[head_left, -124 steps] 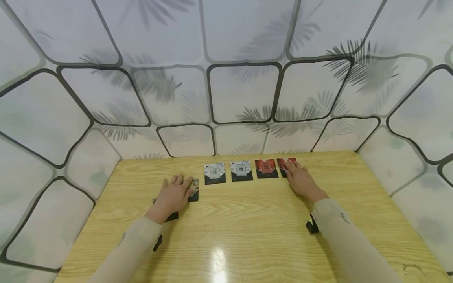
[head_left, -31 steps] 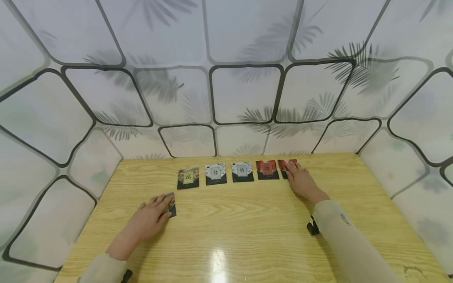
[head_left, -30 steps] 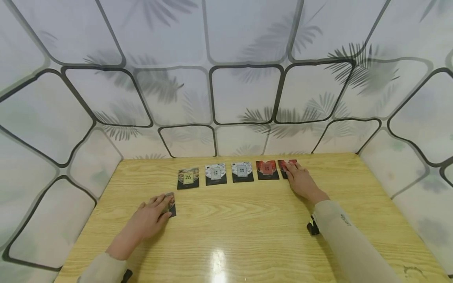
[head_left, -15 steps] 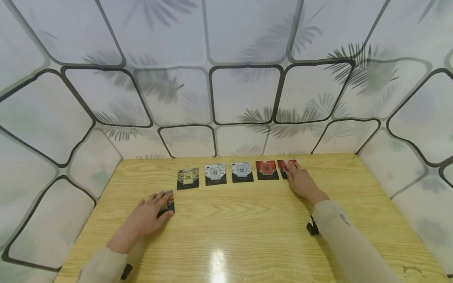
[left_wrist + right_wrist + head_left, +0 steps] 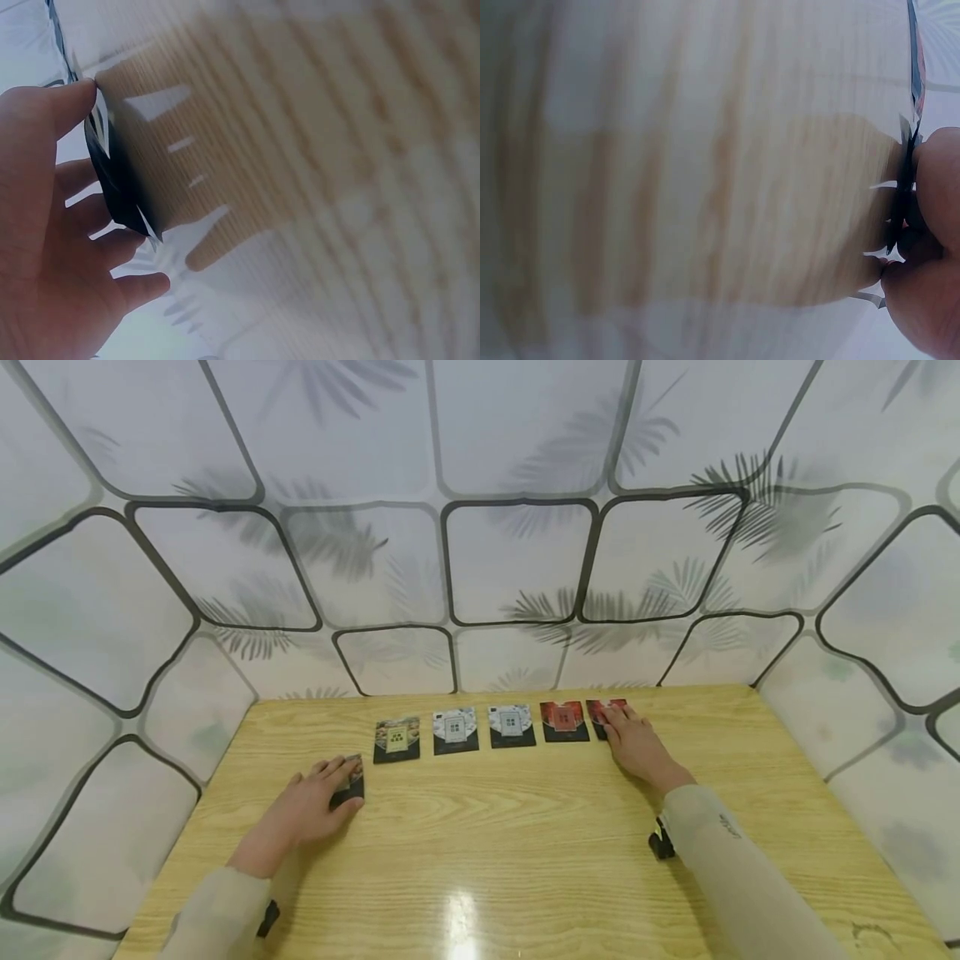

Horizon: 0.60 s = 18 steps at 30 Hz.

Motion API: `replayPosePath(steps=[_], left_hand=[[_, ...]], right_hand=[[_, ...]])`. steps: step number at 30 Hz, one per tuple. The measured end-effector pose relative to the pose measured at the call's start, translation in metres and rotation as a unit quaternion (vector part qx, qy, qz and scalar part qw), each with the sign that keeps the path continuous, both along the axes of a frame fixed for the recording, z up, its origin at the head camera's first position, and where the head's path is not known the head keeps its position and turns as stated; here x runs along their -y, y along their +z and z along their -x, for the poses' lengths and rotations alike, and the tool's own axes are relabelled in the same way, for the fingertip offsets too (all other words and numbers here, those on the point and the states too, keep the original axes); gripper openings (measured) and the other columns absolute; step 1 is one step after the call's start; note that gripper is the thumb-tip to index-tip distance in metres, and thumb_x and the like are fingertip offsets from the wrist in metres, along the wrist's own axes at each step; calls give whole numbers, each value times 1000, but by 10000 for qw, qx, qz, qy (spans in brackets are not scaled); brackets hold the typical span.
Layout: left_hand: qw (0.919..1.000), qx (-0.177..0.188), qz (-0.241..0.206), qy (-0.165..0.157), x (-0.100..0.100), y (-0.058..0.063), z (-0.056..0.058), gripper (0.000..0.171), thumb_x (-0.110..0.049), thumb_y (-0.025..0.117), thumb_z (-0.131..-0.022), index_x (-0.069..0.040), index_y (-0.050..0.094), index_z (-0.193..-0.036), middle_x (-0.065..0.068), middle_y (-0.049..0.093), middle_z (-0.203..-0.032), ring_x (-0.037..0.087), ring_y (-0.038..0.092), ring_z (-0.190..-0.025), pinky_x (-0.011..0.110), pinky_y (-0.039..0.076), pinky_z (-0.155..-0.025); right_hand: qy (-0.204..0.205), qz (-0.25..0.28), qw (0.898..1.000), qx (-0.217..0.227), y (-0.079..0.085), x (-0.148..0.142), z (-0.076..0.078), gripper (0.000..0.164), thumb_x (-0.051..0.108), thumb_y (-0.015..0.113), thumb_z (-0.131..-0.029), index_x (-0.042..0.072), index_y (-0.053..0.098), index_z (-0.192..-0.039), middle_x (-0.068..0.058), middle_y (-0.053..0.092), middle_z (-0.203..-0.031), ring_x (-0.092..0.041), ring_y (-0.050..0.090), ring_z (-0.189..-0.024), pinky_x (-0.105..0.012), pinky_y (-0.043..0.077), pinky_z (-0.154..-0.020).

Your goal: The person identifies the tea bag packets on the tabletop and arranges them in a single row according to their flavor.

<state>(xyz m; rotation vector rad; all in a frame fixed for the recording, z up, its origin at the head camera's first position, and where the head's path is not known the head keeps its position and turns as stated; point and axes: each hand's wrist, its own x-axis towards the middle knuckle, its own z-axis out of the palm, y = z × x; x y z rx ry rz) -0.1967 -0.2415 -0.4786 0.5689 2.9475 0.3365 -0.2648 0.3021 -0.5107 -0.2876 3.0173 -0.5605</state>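
In the head view, my left hand (image 5: 296, 818) rests its extended fingers on a dark flat packet (image 5: 352, 785) with a brownish printed top, partly hidden beneath them. The left wrist view shows the thumb at one edge of this packet (image 5: 112, 180) and the fingers spread along it. At the right end of a row, my right hand (image 5: 641, 752) lays its fingers over a red and black packet (image 5: 597, 714), covering part of it. In the right wrist view that hand (image 5: 934, 217) is seen edge-on, close to the packet's dark edge (image 5: 900, 202).
Left to right along the back of the wooden table (image 5: 480, 843) lie a yellow-labelled packet (image 5: 397, 741), two white and black packets (image 5: 454, 731), and another red packet (image 5: 565, 722). A patterned wall (image 5: 517, 652) rises behind. Dark straps show under both sleeves.
My left hand has left the yellow-labelled packet, which now lies in the row, and come to the last packet on the left. It slides that one slightly back and left. My right hand stays put.
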Motion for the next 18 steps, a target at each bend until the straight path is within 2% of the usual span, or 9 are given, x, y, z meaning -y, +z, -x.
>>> replayPosePath(steps=[18], left_hand=[[10000, 24, 39, 48, 1, -2, 20, 70, -43, 57, -108, -2, 39, -162, 34, 42, -160, 60, 41, -145, 81, 34, -110]], right_hand=[[75, 15, 10000, -59, -2, -1, 0, 52, 18, 34, -116, -9, 35, -160, -35, 31, -165, -57, 22, -155, -75, 20, -124]])
